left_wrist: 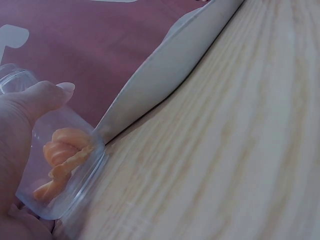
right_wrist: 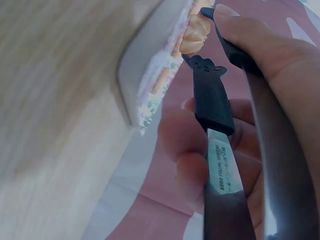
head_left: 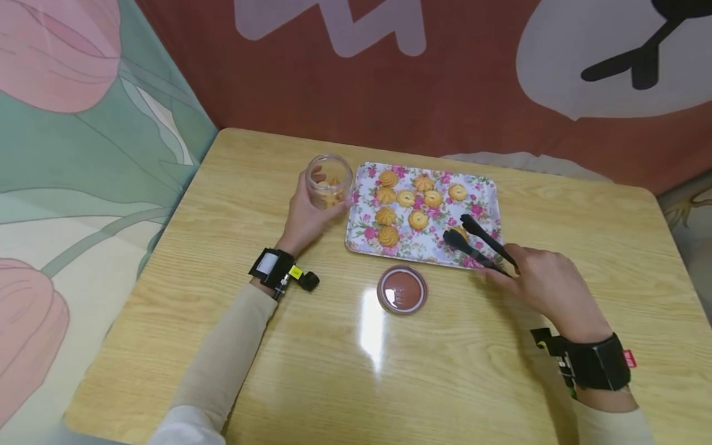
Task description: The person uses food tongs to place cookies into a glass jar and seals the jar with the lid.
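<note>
My left hand (head_left: 311,216) grips a clear jar (head_left: 329,185) standing left of the tray; several cookies (left_wrist: 65,150) lie inside it in the left wrist view. My right hand (head_left: 547,284) holds black-tipped tongs (head_left: 484,247) over the right front of the flowered tray (head_left: 361,241). The tongs' tips are apart, around a cookie (head_left: 459,232) partly hidden by them. Several other swirled cookies (head_left: 418,219) are spread over the tray. In the right wrist view, the fingers and thumb wrap the tongs (right_wrist: 215,100), whose tips are close to a cookie (right_wrist: 194,36).
A round reddish lid (head_left: 402,290) lies on the wooden table (head_left: 311,371) in front of the tray. Behind the table's far edge hangs a red-brown printed cloth (head_left: 278,80), and a green floral one (head_left: 83,154) is at the left.
</note>
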`<control>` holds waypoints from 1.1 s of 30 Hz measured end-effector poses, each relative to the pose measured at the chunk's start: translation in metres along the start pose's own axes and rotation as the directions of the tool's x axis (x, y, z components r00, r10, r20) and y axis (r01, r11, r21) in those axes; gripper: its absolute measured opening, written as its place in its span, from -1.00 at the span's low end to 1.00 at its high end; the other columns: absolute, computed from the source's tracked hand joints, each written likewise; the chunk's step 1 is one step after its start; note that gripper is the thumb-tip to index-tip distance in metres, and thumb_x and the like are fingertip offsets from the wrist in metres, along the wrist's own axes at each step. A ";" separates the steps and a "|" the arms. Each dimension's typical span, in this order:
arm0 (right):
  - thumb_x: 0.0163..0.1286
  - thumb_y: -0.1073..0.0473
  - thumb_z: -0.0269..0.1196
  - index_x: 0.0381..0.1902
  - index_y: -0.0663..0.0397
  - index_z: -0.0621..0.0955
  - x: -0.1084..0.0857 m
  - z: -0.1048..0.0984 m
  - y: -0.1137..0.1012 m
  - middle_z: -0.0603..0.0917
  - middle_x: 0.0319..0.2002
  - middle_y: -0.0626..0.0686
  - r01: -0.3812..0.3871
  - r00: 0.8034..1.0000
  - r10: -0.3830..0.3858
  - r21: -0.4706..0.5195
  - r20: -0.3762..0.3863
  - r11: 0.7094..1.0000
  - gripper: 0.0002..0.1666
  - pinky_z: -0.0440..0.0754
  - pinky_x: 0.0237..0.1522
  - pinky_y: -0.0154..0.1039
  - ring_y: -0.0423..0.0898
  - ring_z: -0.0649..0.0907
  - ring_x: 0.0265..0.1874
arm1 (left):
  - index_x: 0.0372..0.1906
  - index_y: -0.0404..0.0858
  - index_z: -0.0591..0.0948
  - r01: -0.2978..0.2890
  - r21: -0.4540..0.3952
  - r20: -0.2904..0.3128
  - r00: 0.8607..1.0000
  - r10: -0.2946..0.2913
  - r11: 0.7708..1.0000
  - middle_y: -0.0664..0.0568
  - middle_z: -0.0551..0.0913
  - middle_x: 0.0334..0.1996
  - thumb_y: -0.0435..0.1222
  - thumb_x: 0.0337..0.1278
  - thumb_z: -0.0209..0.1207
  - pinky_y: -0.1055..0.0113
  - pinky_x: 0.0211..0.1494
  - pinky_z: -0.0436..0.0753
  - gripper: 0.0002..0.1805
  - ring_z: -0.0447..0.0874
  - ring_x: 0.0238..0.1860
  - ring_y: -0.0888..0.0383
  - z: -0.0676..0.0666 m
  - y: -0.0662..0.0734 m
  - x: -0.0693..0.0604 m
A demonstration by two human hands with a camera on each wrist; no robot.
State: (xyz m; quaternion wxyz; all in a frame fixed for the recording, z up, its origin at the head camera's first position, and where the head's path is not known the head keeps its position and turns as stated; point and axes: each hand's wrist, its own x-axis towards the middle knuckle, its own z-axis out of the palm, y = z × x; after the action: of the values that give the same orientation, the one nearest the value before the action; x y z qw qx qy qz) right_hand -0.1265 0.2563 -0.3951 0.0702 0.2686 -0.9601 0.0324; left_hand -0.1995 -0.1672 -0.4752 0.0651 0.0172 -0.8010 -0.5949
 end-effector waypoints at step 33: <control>0.31 -0.24 0.48 -0.36 0.14 0.57 0.090 -0.040 -0.052 0.35 -0.70 -0.05 0.111 0.992 -0.110 0.024 -0.064 0.994 -0.44 0.25 -0.60 -0.27 -0.15 0.36 -0.73 | 0.63 0.00 0.16 0.006 0.013 -0.004 1.000 -0.006 1.000 -0.03 0.40 0.50 0.00 -0.01 0.60 -0.08 0.66 0.29 0.15 0.37 0.53 -0.03 -0.003 0.001 -0.001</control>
State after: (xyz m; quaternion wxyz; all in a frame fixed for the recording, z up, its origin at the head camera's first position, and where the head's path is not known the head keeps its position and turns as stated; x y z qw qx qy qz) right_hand -0.1708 0.1696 -0.3410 0.0984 0.3211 -0.9406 0.0501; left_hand -0.1979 -0.1694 -0.4737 0.0647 0.0213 -0.8047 -0.5897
